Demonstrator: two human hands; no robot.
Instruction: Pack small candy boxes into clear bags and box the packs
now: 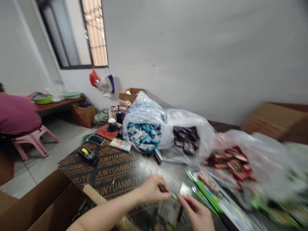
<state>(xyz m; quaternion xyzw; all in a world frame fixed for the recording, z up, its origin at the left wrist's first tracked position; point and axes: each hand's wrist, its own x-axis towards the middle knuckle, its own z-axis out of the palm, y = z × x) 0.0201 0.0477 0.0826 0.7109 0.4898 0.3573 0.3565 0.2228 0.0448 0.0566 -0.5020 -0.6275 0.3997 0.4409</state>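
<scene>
Near the front of the dark printed table (115, 173), my left hand (155, 189) is closed, its fingers pinching a small green item (173, 196). My right hand (196, 211) is closed at the other end of this item, thumb and fingers pressed together. Motion blur hides what exactly the item is. Below the hands lies a blurred clear packet (169, 210). Just right of them are green strips (204, 191) and a colourful packet (208, 181).
Plastic bags hold blue packets (145, 136), purple packets (186, 139) and red packets (234, 165). A tape dispenser (88, 155) and phone (96, 139) lie left. An open carton (45, 205) stands front left. A seated person (18, 114) is far left.
</scene>
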